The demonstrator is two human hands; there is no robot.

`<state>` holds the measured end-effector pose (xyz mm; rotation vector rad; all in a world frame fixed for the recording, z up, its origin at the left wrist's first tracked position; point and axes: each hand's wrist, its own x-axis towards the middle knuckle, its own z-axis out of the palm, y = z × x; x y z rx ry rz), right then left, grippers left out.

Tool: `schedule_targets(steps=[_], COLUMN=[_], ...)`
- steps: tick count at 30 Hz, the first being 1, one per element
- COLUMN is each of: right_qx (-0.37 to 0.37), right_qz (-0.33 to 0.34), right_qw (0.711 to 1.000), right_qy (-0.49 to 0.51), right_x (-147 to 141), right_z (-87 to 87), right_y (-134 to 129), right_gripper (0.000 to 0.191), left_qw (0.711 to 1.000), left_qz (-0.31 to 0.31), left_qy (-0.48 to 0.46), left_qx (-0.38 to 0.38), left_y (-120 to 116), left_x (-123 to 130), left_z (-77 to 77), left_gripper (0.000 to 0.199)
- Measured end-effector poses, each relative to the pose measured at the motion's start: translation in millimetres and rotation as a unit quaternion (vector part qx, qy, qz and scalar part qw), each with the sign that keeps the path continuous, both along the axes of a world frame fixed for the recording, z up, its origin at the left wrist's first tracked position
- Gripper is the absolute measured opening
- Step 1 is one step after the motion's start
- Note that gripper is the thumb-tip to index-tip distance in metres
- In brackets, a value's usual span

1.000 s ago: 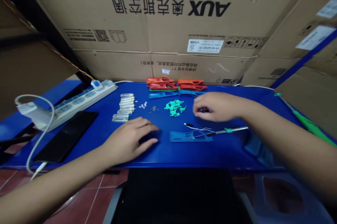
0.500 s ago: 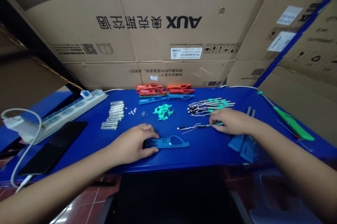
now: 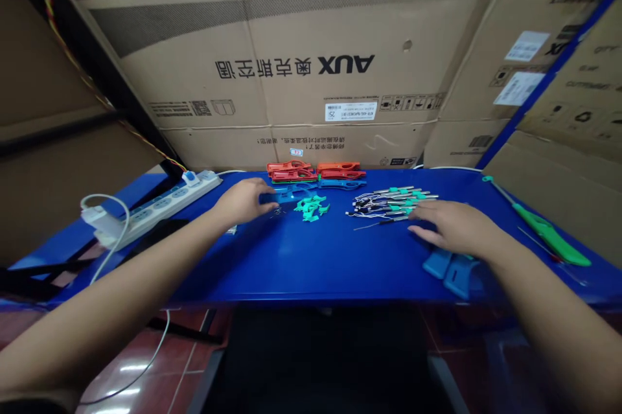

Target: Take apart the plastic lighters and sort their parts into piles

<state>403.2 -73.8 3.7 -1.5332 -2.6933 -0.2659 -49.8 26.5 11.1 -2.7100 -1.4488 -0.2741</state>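
Note:
My left hand (image 3: 244, 201) has reached to the back left of the blue table, its thumb and fingers around the left end of a blue plastic handle shell (image 3: 294, 192). A small heap of turquoise plastic pieces (image 3: 311, 208) lies just right of that shell. My right hand (image 3: 449, 226) is at the right end of a pile of metal rods with turquoise collars and wires (image 3: 396, 201). Its thumb stands apart from the fingers, and I see nothing held between them. Two blue handle parts (image 3: 454, 271) lie below the right hand, partly covered by it.
Red shells (image 3: 291, 171), orange shells (image 3: 339, 166) and another blue shell (image 3: 343, 184) line the back. A white power strip (image 3: 160, 207) and a dark phone, mostly hidden by my arm, are at left. A green-handled tool (image 3: 551, 232) lies at right, before cardboard walls (image 3: 311, 25).
My left hand has carried the blue shell from the table's front to the back row. My right hand has let go of the rod, now beside the pile. The view has shifted.

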Motion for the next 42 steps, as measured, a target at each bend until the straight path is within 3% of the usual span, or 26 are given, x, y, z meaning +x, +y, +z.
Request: schedule_targets(steps=[4,9,14,18,23,27,30,33,37,42], right_qx=[0.042,0.103,0.071,0.063,0.102,0.127,0.093,0.059,0.081,0.041], right_qz=[-0.035,-0.084,-0.132,-0.155,-0.195,-0.218,-0.194,-0.156,-0.173,-0.106], right_qw=[0.993,0.970,0.968,0.972,0.964,0.948,0.953,0.966,0.964,0.978], right_qy=[0.101,0.204,0.200,0.163,0.152,0.194,0.215,0.200,0.187,0.175], right_x=[10,29,35,20,-37,-98,-126,-126,-96,-63], right_z=[-14.0,-49.3,-73.9,-83.9,-85.2,-78.4,-72.5,-69.4,-68.6,-54.4], right_y=[-48,-91,-102,-103,-104,-100,-97,-94,-91,-79], right_gripper=[0.034,0.037,0.046,0.050,0.050,0.051,0.051,0.047,0.042,0.034], left_qw=[1.000,1.000,0.999,0.999,0.998,0.976,0.969,0.966,0.962,0.948], left_qz=[0.004,0.014,0.030,0.030,-0.012,-0.160,-0.218,-0.239,-0.237,-0.271], left_qy=[0.000,0.004,0.020,0.008,-0.045,-0.142,-0.114,-0.089,-0.093,-0.082], left_qx=[-0.008,-0.026,-0.017,0.012,0.053,0.039,-0.005,-0.053,-0.101,-0.144], left_y=[41,57,64,67,39,-11,-45,-63,-65,-64], left_x=[5,6,7,11,47,97,119,121,116,114], left_z=[-5.8,-18.7,-22.0,-19.9,-7.0,-3.5,-11.8,-22.8,-29.7,-26.5], left_gripper=[0.037,0.041,0.042,0.041,0.040,0.034,0.035,0.039,0.047,0.029])
